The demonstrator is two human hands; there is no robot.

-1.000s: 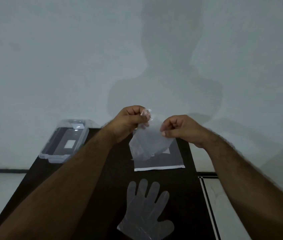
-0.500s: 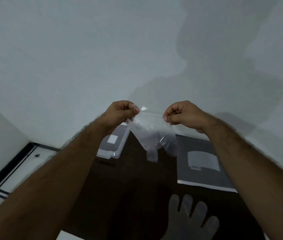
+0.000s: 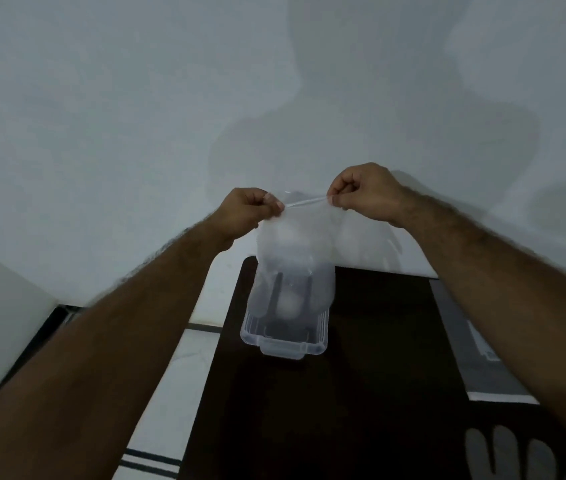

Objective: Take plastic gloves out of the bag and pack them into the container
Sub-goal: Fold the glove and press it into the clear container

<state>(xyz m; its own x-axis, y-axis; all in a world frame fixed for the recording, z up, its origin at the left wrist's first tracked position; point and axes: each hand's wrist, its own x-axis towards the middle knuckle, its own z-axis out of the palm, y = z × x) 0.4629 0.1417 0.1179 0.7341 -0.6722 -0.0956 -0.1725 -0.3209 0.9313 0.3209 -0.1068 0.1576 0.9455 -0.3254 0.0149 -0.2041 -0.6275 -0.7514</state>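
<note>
My left hand (image 3: 245,213) and my right hand (image 3: 366,194) each pinch one top corner of a clear plastic glove (image 3: 295,258), stretched taut between them. The glove hangs down in the air over the clear plastic container (image 3: 283,342), which stands open at the far left part of the dark table (image 3: 344,393). The flat grey bag (image 3: 479,358) lies on the table at the right, partly behind my right forearm. A second clear glove (image 3: 513,455) lies flat at the bottom right, cut off by the frame.
A plain white wall fills the background, close behind the table. White floor tiles with dark lines show left of the table, beneath my left forearm.
Both hands have carried the glove left, from over the bag to above the container. The view has swung left, so the bag and the lying glove now sit at the right edge.
</note>
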